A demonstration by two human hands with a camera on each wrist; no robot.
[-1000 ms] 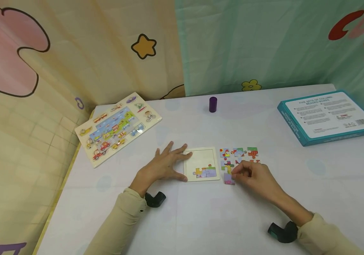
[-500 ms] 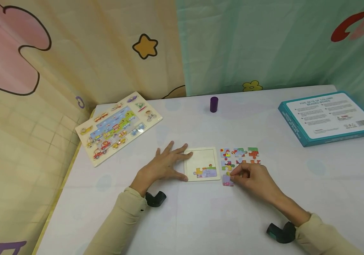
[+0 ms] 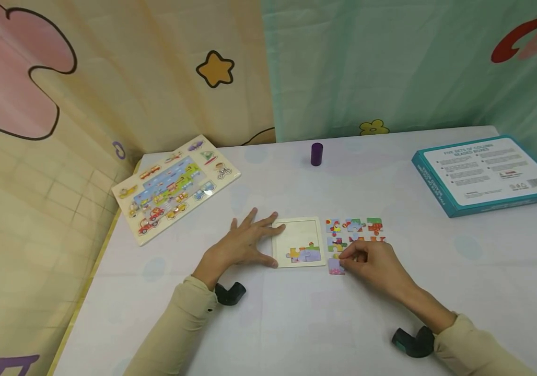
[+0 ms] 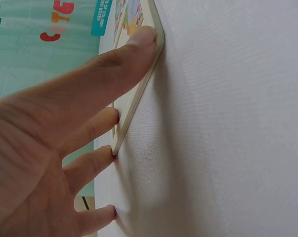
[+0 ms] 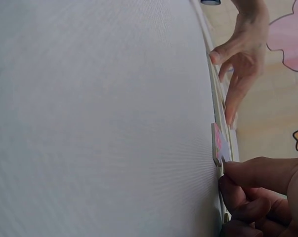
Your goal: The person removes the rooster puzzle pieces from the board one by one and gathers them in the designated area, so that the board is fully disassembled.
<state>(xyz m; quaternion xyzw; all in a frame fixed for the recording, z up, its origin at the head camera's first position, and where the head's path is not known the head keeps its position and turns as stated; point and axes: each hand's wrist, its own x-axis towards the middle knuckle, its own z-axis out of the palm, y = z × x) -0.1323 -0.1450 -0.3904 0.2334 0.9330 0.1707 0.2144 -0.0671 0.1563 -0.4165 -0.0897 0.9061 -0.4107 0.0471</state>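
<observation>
A pale wooden puzzle tray (image 3: pixel 296 232) lies flat on the table, with a few joined pieces (image 3: pixel 304 254) in its lower right. My left hand (image 3: pixel 242 245) spreads its fingers over the tray's left side. In the left wrist view the thumb (image 4: pixel 139 42) rests on the tray's corner, and two fingertips touch its edge. To the right of the tray, my right hand (image 3: pixel 374 263) pinches the edge of a purple puzzle piece (image 3: pixel 335 267) between thumb and forefinger. That piece (image 5: pixel 218 143) is slightly tilted in the right wrist view. Loose puzzle pieces (image 3: pixel 354 225) sit in rows above, partly covered by the hand.
A vehicle picture board (image 3: pixel 174 190) lies at the back left. Behind the tray stands a purple cylinder (image 3: pixel 316 154). A flat teal-edged box (image 3: pixel 489 172) occupies the back right. Printed curtains (image 3: pixel 367 62) hang along the table's far edge.
The right hand has shifted slightly left with the purple puzzle piece, which has turned a little. During the last half second it has stayed nearly still. My left hand holds its place on the tray.
</observation>
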